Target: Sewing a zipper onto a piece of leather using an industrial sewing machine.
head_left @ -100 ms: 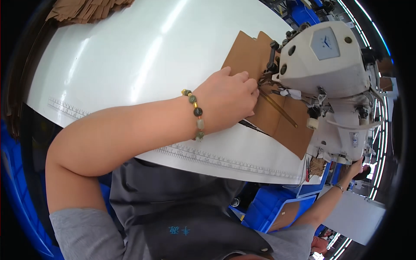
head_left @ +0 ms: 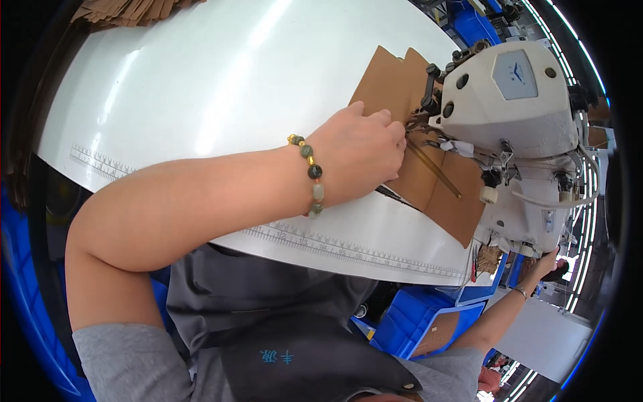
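Observation:
A flat brown panel [head_left: 455,201], leather-like with notched far corners, lies partly beneath the head of a white sewing machine [head_left: 502,110]. My left hand [head_left: 367,153], back upward, presses on its left part with bent fingers. The fingertips sit close to the needle area, which is mostly hidden. A slim dark tool [head_left: 394,193] sticks out from under the palm; whether I hold it is hidden. Along the panel runs a narrow brass-coloured strip [head_left: 437,169]. Far to the right, my right hand [head_left: 550,260] is at the machine's lower right side, small in view, its fingers unclear.
The white table [head_left: 174,87] carries a printed ruler scale [head_left: 335,246] along its near edge. Brown strips [head_left: 127,10] are stacked at the far left. Below the table's right side stands a blue crate [head_left: 408,321]. A small red-handled tool [head_left: 474,264] is by the table's right end.
The machine and panel appear slightly farther right in the picture, and my left hand with them. Hand and panel keep about the same position to each other.

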The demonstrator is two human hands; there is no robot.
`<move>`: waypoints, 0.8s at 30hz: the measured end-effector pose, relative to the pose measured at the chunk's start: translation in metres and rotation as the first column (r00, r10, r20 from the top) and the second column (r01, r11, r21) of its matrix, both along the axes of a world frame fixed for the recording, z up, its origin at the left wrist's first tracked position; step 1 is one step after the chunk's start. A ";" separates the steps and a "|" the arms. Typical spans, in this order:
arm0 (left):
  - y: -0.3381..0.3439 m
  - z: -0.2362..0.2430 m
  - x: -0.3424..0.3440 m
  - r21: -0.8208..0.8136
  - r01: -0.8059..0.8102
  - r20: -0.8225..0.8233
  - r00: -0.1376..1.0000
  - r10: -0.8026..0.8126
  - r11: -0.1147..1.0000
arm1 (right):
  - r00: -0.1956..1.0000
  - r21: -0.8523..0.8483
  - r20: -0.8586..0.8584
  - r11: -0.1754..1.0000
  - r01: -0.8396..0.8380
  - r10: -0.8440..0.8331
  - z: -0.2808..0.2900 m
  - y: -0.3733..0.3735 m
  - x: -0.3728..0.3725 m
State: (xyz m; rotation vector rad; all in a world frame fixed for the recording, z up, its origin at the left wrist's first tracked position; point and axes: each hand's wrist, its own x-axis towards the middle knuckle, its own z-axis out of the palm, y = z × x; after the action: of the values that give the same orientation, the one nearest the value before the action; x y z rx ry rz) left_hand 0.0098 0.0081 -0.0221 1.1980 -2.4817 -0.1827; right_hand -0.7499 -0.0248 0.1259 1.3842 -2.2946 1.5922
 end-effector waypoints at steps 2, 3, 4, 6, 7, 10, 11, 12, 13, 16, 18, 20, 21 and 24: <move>0.001 0.001 -0.001 0.005 -0.008 0.021 1.000 0.008 1.000 | 0.997 -0.018 -0.079 1.000 -0.018 0.016 -0.002 0.002 0.015; 0.001 0.002 -0.001 0.000 -0.010 0.056 0.998 0.010 1.000 | 1.000 -0.067 0.006 0.998 0.000 0.000 -0.003 0.004 0.022; 0.001 0.003 -0.001 0.006 -0.016 0.044 0.999 0.016 1.000 | 0.996 -0.064 -0.083 0.998 -0.023 0.018 -0.005 0.004 0.028; 0.001 0.005 -0.001 0.016 -0.008 0.092 0.996 0.006 1.000 | 0.997 -0.092 0.071 0.995 0.024 -0.017 -0.007 0.006 0.035; 0.001 0.006 -0.001 0.017 -0.010 0.091 0.996 0.008 1.000 | 1.000 -0.081 -0.004 0.997 -0.002 0.001 -0.008 0.006 0.036; 0.001 0.008 0.000 0.034 0.007 0.105 0.994 -0.010 0.999 | 0.999 -0.067 0.040 0.998 0.007 -0.005 -0.009 0.008 0.032; 0.001 0.008 0.000 0.033 0.004 0.101 0.995 -0.007 0.999 | 0.999 -0.089 0.032 0.996 -0.017 0.020 -0.008 0.007 0.029; 0.001 0.008 0.000 0.036 0.005 0.097 0.995 -0.008 0.999 | 0.992 -0.095 0.113 0.995 -0.041 0.051 -0.007 0.008 0.026; 0.001 0.008 0.000 0.029 0.003 0.100 0.995 -0.006 1.000 | 0.999 -0.113 0.026 0.993 -0.039 0.043 -0.007 0.007 0.023; 0.000 0.005 -0.001 0.021 -0.002 0.099 0.995 0.000 1.000 | 0.988 -0.052 0.126 0.995 -0.084 0.090 -0.014 0.008 0.021; 0.000 0.002 -0.001 0.022 -0.002 0.005 1.000 0.002 1.000 | 0.994 -0.148 0.037 0.983 0.111 -0.107 -0.031 0.007 0.025; -0.001 -0.001 -0.001 0.014 0.003 -0.005 1.000 -0.003 1.000 | 0.980 -0.252 0.199 0.966 0.054 -0.003 -0.055 0.005 0.028; -0.003 -0.002 -0.002 0.010 0.006 -0.018 1.000 -0.006 1.000 | 0.948 -0.394 0.295 0.919 0.003 0.123 -0.067 0.003 0.028; -0.003 0.000 -0.001 -0.066 0.006 -0.063 0.998 -0.010 0.998 | 0.937 -0.475 0.299 0.880 -0.017 0.179 -0.091 0.003 0.026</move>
State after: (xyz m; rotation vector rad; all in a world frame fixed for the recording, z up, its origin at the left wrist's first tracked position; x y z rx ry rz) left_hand 0.0090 0.0056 -0.0219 1.1380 -2.4195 -0.1378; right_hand -0.7243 -0.0223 0.0346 1.1942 -1.7948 2.3741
